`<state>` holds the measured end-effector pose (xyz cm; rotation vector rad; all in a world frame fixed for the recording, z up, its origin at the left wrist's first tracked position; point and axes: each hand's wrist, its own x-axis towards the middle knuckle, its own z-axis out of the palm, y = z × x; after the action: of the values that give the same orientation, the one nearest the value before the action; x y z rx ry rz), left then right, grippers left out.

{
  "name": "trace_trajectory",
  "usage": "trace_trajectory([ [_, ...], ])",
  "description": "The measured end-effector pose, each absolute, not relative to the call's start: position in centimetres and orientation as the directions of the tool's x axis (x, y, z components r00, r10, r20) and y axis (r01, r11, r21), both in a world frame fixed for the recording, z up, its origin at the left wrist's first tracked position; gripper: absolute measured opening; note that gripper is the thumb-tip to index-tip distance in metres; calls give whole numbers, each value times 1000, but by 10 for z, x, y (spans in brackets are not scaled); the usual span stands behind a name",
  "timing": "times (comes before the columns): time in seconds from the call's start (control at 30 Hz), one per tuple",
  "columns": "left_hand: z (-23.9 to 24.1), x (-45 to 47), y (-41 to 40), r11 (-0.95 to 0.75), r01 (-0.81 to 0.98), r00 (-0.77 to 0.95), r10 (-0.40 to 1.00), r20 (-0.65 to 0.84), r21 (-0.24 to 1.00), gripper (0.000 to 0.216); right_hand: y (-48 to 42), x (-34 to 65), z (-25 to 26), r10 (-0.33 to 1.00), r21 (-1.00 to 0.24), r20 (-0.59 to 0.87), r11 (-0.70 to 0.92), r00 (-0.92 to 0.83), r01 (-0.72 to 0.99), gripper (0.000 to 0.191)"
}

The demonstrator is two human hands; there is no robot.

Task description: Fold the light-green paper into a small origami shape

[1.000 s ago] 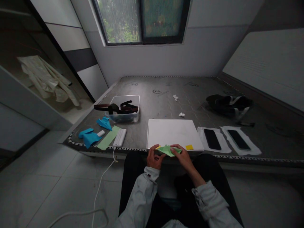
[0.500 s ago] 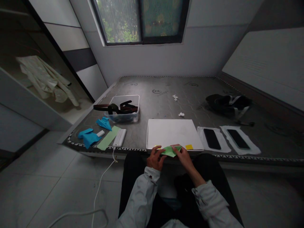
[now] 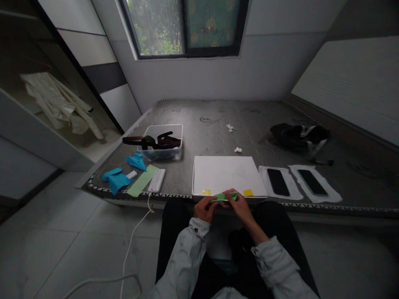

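We look down at a bare left hand [image 3: 205,208] and a bare right hand [image 3: 240,206], fingertips pinched narrow on a small folded piece of light-green paper [image 3: 223,197]: left fingers at its nine o'clock end, right fingers toward three. The paper is at the six o'clock edge of a flat white rectangular box [image 3: 224,174]. Two small yellow squares [image 3: 248,192] mark the box at seven and five. From the box's middle, we find a dark rectangular phone [image 3: 278,182] near three, a white oblong plastic block [image 3: 157,180] at nine, and a clear plastic tub [image 3: 178,154] at ten.
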<state>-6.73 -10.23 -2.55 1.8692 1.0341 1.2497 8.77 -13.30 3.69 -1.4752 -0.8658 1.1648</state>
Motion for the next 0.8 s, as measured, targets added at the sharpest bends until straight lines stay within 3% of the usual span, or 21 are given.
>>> trace_trajectory([
  [0.27,-20,-66,-104,-251,195,70,968,242,948,23,-134,86,45,980,-989,-146,-142,139,-40,55],
  [0.43,-30,-64,-101,-107,104,-12,994,108,989,25,-130,86,36,951,-978,-207,-199,231,-55,52],
  [0.57,-35,-61,-95,80,-209,1,997,-81,975,52,-130,88,29,941,-978,-205,-208,268,-19,51],
  [0.63,-34,-59,-93,181,-283,48,983,-175,942,64,-130,88,27,942,-978,-197,-207,271,9,52],
  [0.8,-31,-53,-95,331,-262,115,943,-311,907,49,-132,86,27,966,-974,-140,-173,216,143,48],
])
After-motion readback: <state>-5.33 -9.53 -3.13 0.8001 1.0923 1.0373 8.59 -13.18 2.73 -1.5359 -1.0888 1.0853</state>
